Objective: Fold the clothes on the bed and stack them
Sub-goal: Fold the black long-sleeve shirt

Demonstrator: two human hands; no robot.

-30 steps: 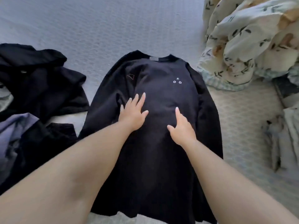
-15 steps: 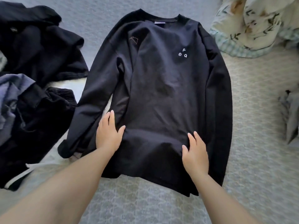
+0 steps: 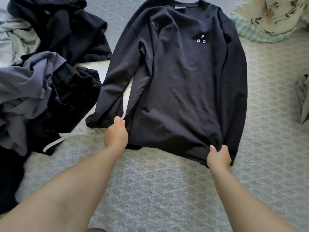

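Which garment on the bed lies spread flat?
The black long-sleeved shirt with white letters, held at its hem by both hands; the other clothes lie crumpled at left.

- Soft daylight, brightest toward two o'clock; dimmer at nine.
- Shadows faint and diffuse.
- Wide-angle bending at the edges; slight overall softness.

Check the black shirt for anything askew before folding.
The black shirt lies slightly crooked: one sleeve splays outward toward the clothes pile, while the other sleeve lies straight along the body.
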